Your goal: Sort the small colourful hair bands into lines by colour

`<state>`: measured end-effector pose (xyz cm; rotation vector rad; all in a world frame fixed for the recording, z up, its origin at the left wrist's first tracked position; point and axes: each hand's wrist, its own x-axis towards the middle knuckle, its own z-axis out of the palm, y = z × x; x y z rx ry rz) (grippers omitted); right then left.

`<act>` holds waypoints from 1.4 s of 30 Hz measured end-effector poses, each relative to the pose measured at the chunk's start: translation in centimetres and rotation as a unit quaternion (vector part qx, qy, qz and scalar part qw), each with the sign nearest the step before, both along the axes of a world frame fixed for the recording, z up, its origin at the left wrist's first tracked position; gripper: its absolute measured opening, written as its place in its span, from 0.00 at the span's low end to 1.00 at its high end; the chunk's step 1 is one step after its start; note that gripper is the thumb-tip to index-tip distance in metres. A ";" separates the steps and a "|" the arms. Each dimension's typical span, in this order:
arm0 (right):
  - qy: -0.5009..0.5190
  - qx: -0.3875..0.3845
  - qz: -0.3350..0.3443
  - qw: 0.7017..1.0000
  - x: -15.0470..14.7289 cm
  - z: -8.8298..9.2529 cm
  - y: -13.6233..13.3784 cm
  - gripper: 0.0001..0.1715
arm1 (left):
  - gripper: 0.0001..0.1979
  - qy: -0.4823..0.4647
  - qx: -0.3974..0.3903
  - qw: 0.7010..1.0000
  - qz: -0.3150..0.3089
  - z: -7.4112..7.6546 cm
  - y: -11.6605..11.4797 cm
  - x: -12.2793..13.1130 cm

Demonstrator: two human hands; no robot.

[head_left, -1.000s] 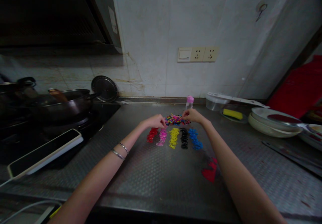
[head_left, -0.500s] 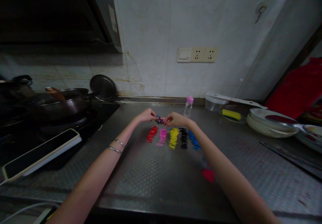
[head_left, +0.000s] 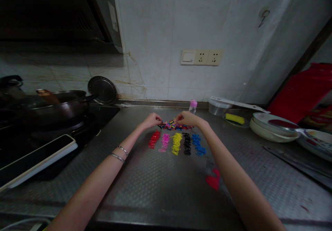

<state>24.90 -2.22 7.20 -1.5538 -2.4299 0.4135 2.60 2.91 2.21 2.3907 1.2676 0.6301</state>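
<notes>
A mixed heap of small coloured rubber bands (head_left: 170, 124) stretches across the steel counter between my hands. My left hand (head_left: 153, 120) has its fingers pinched together at the heap's left end. Over the heap's middle, my right hand (head_left: 187, 118) is bent down with fingertips closed against the bands. Whatever either pinch holds is too small to make out. In front of the heap lie separate rows of red bands (head_left: 154, 140), pink bands (head_left: 164, 143), yellow bands (head_left: 177, 143), black bands (head_left: 187, 143) and blue bands (head_left: 199, 144).
Behind my right hand stands a clear bottle with a pink cap (head_left: 193, 104). A red heart-shaped piece (head_left: 213, 179) lies near my right forearm. On the right are a yellow sponge (head_left: 234, 118) and stacked bowls (head_left: 272, 130); leftward, a phone-like device (head_left: 38, 158) and a pan (head_left: 59, 103).
My right hand has shifted right, away from my left hand, and more of the mixed heap now shows. The view has turned slightly to the right.
</notes>
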 end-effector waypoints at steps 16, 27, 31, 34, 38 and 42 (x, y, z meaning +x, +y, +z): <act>0.036 0.002 -0.022 0.999 2.6 1.3 -0.1 0.11 | 0.17 0.178 0.019 0.984 -0.001 -0.4 3.8 3.8; 0.045 0.009 -0.031 0.998 3.3 1.1 0.2 0.12 | 0.10 0.132 0.013 0.991 -0.001 -0.5 4.2 3.7; 0.041 0.004 -0.040 0.998 4.0 0.5 0.6 0.12 | 0.11 0.081 0.021 0.997 -0.003 0.2 3.6 2.8; 0.027 -0.004 -0.051 0.998 4.6 -0.5 1.2 0.12 | 0.12 0.054 -0.001 0.998 -0.031 1.0 2.2 1.8; 0.026 -0.019 -0.064 0.997 4.8 -2.1 1.9 0.13 | 0.11 0.022 -0.034 0.997 -0.070 1.3 -0.1 0.5; 0.018 -0.029 -0.058 0.998 4.0 -3.0 2.1 0.15 | 0.11 0.031 -0.055 0.991 -0.115 0.9 -2.0 0.1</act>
